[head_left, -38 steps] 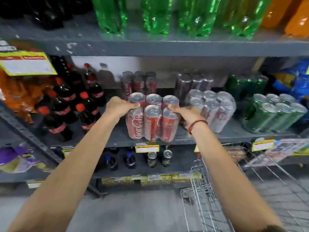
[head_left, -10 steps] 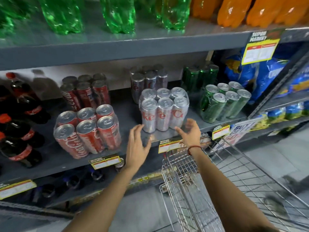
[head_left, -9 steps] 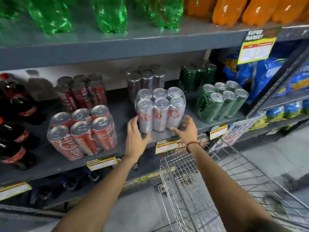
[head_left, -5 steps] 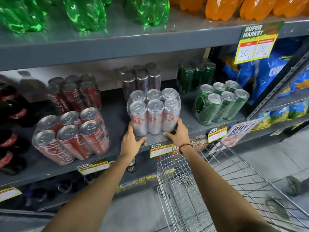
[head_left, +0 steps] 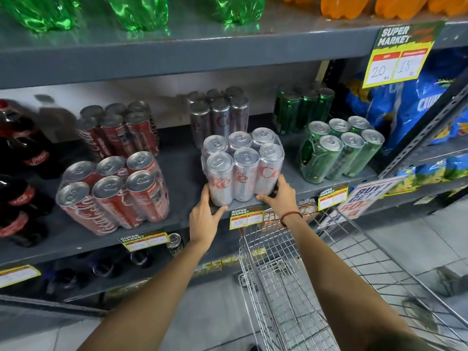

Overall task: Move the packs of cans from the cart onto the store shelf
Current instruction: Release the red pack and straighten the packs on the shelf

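Note:
A shrink-wrapped pack of silver cans (head_left: 243,168) stands at the front of the grey middle shelf (head_left: 187,183). My left hand (head_left: 205,219) grips its lower left corner, thumb under the front edge. My right hand (head_left: 278,196), with a red wrist cord, holds its lower right side. To the left a pack of red cans (head_left: 111,193) leans on the same shelf. A pack of green cans (head_left: 342,153) sits to the right. The wire cart (head_left: 291,274) is below my right arm.
Behind each front pack stands a matching pack: red (head_left: 119,130), silver (head_left: 217,115), green (head_left: 301,107). Dark cola bottles (head_left: 22,168) fill the shelf's left end. Green and orange bottles line the shelf above (head_left: 177,49). Blue bags (head_left: 410,107) lie right. Price tags hang on shelf edges.
My hands left the red pack, which now rests on the shelf. Over the last second they moved onto the base of the silver pack and took hold.

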Motion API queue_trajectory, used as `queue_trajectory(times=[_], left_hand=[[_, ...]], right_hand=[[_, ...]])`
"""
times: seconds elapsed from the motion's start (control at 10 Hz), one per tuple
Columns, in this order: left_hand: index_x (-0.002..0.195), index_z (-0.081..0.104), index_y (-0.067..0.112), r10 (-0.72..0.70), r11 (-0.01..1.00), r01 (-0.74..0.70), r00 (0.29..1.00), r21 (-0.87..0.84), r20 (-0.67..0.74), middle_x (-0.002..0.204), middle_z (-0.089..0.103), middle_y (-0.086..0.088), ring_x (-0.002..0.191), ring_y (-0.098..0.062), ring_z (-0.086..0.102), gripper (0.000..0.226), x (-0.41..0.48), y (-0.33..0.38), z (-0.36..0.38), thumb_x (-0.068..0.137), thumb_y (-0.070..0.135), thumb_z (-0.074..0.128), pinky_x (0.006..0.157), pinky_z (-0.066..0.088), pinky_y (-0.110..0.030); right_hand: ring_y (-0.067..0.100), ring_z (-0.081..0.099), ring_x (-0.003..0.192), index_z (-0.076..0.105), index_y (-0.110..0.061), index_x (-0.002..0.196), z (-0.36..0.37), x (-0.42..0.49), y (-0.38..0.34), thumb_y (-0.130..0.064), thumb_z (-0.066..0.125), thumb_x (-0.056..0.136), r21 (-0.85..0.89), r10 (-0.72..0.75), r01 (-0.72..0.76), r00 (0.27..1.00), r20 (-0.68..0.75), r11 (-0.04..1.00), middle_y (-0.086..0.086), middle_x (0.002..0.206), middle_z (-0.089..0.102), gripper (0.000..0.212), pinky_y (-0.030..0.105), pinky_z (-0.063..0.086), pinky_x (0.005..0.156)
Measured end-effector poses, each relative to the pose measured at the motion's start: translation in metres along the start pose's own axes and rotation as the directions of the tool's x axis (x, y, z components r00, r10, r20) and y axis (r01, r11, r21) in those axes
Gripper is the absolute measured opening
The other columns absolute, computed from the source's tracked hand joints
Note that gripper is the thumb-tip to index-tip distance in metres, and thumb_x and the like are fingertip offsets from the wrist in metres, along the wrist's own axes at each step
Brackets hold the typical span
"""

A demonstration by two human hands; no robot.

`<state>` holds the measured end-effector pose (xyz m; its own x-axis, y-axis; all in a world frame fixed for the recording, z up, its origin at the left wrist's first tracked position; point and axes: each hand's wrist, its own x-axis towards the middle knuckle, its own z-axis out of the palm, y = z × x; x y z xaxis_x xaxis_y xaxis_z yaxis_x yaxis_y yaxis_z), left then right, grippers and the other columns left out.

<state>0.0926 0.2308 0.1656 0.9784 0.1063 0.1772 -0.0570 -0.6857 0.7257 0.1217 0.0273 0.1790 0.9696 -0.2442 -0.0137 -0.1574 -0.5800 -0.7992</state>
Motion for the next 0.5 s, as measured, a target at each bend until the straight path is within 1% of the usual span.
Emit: queue_trajectory(times=[0.2, 0.3, 0.4, 0.5], left_hand=[[0.143, 0.036, 0.012, 0.006, 1.0, -0.006, 1.0, 0.017, 0.004, 0.109, 0.073, -0.011, 0.095, -0.032, 0.069, 0.078, -0.001, 0.007, -0.001, 0.078, 0.032, 0.073, 0.079, 0.053, -0.037], [0.144, 0.035, 0.014, -0.033, 0.999, 0.032, 0.999, 0.034, 0.011, 0.11, 0.073, -0.011, 0.097, -0.032, 0.069, 0.078, -0.024, -0.008, -0.02, 0.078, 0.033, 0.072, 0.081, 0.055, -0.039], [0.144, 0.033, 0.014, -0.024, 0.999, 0.022, 0.999, 0.039, 0.034, 0.113, 0.071, -0.012, 0.099, -0.032, 0.068, 0.077, -0.023, -0.005, -0.02, 0.079, 0.034, 0.07, 0.083, 0.054, -0.042], [0.145, 0.029, 0.014, -0.038, 0.998, 0.034, 0.995, 0.048, 0.092, 0.124, 0.065, -0.013, 0.11, -0.034, 0.063, 0.078, -0.007, 0.005, -0.018, 0.081, 0.033, 0.069, 0.087, 0.052, -0.044]], right_hand=[[0.036, 0.055, 0.111, 0.045, -0.01, 0.125, -0.003, -0.003, 0.003, -0.017, 0.083, 0.064, 0.044, 0.049, -0.048, 0.999, -0.011, 0.998, 0.017, 0.117, 0.063, 0.072, 0.052, 0.046, 0.098], [0.036, 0.054, 0.113, 0.045, -0.009, 0.126, 0.013, -0.032, -0.007, -0.015, 0.082, 0.065, 0.05, 0.059, -0.06, 0.998, 0.021, 0.997, 0.018, 0.119, 0.063, 0.072, 0.052, 0.045, 0.099], [0.034, 0.055, 0.114, 0.043, -0.009, 0.128, 0.012, -0.03, -0.007, -0.011, 0.081, 0.066, 0.073, 0.082, -0.083, 0.997, 0.013, 0.994, 0.017, 0.12, 0.062, 0.072, 0.05, 0.045, 0.1], [0.033, 0.053, 0.118, 0.04, -0.008, 0.132, 0.008, -0.024, -0.016, -0.007, 0.08, 0.067, 0.089, 0.082, -0.079, 0.996, -0.025, 0.993, 0.017, 0.124, 0.06, 0.076, 0.044, 0.043, 0.104]])
